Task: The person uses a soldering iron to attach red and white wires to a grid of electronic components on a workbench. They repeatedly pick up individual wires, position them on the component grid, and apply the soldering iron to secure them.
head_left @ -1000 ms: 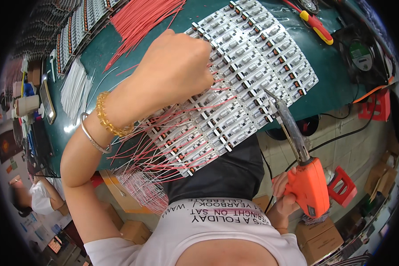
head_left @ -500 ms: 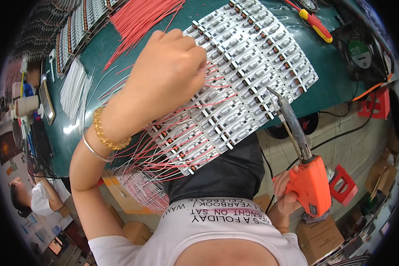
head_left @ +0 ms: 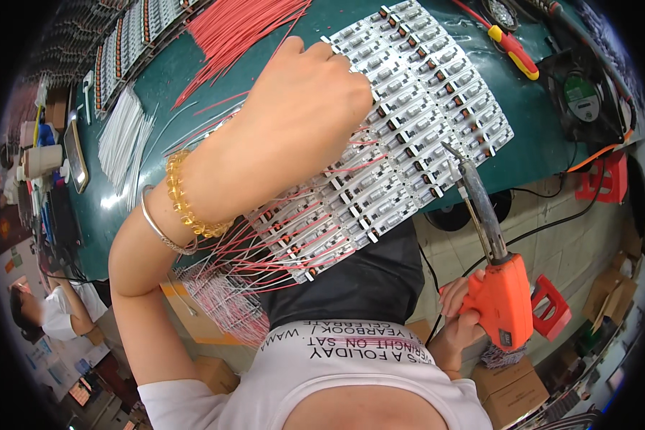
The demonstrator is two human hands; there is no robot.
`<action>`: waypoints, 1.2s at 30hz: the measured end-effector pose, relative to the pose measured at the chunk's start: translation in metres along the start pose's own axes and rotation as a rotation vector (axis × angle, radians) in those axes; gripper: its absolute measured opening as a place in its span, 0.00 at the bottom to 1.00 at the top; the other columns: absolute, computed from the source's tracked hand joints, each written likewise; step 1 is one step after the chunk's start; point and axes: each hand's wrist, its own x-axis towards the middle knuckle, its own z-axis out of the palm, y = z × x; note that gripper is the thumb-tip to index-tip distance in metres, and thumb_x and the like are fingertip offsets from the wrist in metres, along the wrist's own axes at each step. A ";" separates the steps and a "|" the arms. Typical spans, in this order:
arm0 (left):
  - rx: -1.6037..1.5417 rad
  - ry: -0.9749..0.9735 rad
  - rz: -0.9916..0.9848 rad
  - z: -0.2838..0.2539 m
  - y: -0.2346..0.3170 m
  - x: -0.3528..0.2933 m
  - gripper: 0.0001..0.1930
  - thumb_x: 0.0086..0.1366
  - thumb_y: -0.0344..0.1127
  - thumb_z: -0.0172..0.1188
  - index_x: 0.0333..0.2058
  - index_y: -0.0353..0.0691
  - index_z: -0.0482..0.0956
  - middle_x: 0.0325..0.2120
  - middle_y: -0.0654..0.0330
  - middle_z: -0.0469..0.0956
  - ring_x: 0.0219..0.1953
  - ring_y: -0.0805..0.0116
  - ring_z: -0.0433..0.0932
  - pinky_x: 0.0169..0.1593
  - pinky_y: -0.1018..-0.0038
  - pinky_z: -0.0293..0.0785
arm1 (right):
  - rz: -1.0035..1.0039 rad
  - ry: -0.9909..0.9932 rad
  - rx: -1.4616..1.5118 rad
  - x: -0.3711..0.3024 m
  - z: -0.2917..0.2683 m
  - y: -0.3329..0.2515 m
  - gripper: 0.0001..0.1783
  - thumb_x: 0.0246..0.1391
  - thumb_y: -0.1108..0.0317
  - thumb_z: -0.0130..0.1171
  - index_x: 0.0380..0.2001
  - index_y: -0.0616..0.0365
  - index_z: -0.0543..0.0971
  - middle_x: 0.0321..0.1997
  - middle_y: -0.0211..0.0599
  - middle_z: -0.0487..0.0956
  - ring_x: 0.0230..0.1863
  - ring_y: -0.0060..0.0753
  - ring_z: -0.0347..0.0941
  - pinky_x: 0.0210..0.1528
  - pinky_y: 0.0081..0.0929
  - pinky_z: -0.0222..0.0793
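Note:
My left hand (head_left: 314, 100) is curled closed over the left part of a large panel of small circuit boards (head_left: 426, 93). Its fingertips are turned under and hidden, so what they pinch, if anything, does not show. Red and white wires (head_left: 226, 251) trail off the panel's lower left boards, below my wrist. At the right, my right hand (head_left: 460, 312) grips an orange soldering gun (head_left: 507, 297) by its handle. The gun's metal tip (head_left: 451, 154) points up and left, over the panel's right side; whether it touches a board I cannot tell.
Loose red wires (head_left: 240, 32) and white wires (head_left: 122, 136) lie in bundles on the green table (head_left: 140, 86). More board panels (head_left: 125, 50) stand far left. A red-yellow screwdriver (head_left: 512, 51) and a black fan (head_left: 584, 97) sit far right. Another person (head_left: 68, 308) sits at the left.
My left hand has moved to the right across the panel, still curled. The soldering gun in my right hand has hardly shifted.

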 end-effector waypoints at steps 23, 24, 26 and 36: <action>-0.295 0.225 -0.134 0.017 -0.008 -0.006 0.04 0.49 0.28 0.60 0.20 0.38 0.74 0.18 0.58 0.75 0.25 0.60 0.73 0.37 0.68 0.65 | -0.039 -0.011 -0.010 -0.002 0.000 0.001 0.39 0.58 0.43 0.55 0.57 0.68 0.63 0.13 0.24 0.63 0.13 0.19 0.59 0.20 0.19 0.60; -0.362 0.259 -0.143 0.020 -0.011 -0.009 0.04 0.49 0.29 0.61 0.20 0.38 0.75 0.18 0.60 0.75 0.25 0.61 0.72 0.38 0.69 0.65 | -0.045 -0.004 -0.018 -0.002 0.000 0.001 0.39 0.58 0.43 0.56 0.57 0.68 0.63 0.13 0.24 0.63 0.13 0.19 0.59 0.20 0.19 0.60; -0.401 0.249 -0.126 0.020 -0.020 -0.014 0.04 0.52 0.30 0.63 0.23 0.40 0.76 0.19 0.62 0.74 0.26 0.64 0.72 0.39 0.71 0.65 | -0.054 0.002 -0.027 -0.002 0.000 0.001 0.39 0.58 0.43 0.56 0.57 0.68 0.63 0.13 0.24 0.63 0.13 0.19 0.59 0.20 0.19 0.60; -0.459 -0.014 -0.156 -0.007 -0.029 -0.031 0.08 0.54 0.33 0.64 0.24 0.36 0.77 0.22 0.58 0.75 0.29 0.61 0.73 0.37 0.67 0.67 | -0.070 -0.033 -0.019 0.000 -0.001 0.003 0.38 0.59 0.45 0.55 0.57 0.69 0.62 0.13 0.24 0.63 0.13 0.20 0.59 0.20 0.19 0.61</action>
